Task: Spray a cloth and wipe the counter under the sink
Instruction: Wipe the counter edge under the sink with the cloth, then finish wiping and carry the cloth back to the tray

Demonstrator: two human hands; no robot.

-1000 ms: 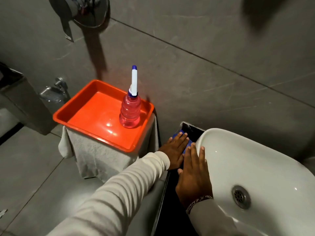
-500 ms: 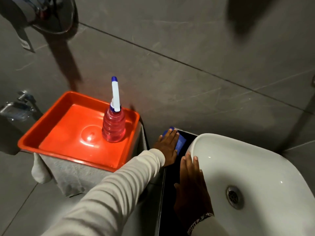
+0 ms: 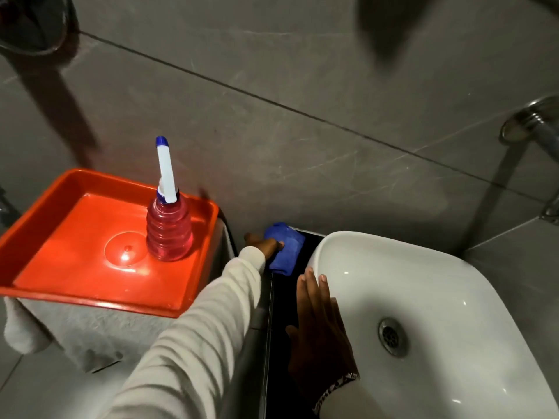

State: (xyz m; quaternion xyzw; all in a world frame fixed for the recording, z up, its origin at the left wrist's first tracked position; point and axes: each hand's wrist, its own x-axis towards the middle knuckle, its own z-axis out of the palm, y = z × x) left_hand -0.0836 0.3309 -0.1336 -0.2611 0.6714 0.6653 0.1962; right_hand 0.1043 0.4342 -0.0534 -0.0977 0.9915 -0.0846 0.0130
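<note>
A blue cloth (image 3: 286,247) lies bunched at the far left corner of the black counter (image 3: 279,313), beside the white sink basin (image 3: 423,297). My left hand (image 3: 264,244) grips the cloth's left edge at the counter's rim, fingers curled over it. My right hand (image 3: 317,322) rests flat on the counter against the basin's left side, fingers spread, holding nothing. A pink spray bottle (image 3: 168,225) with a white and blue nozzle stands upright in an orange tray (image 3: 75,267) to the left.
The tray sits on a stand draped with a grey towel (image 3: 90,331). Grey tiled wall runs behind everything. A chrome tap (image 3: 535,122) juts out at the upper right. The basin's drain (image 3: 391,337) is open.
My left hand went from flat on the cloth to curled around its edge at the counter's far left corner, bunching the cloth. My right hand stayed put on the counter; the view shifted.
</note>
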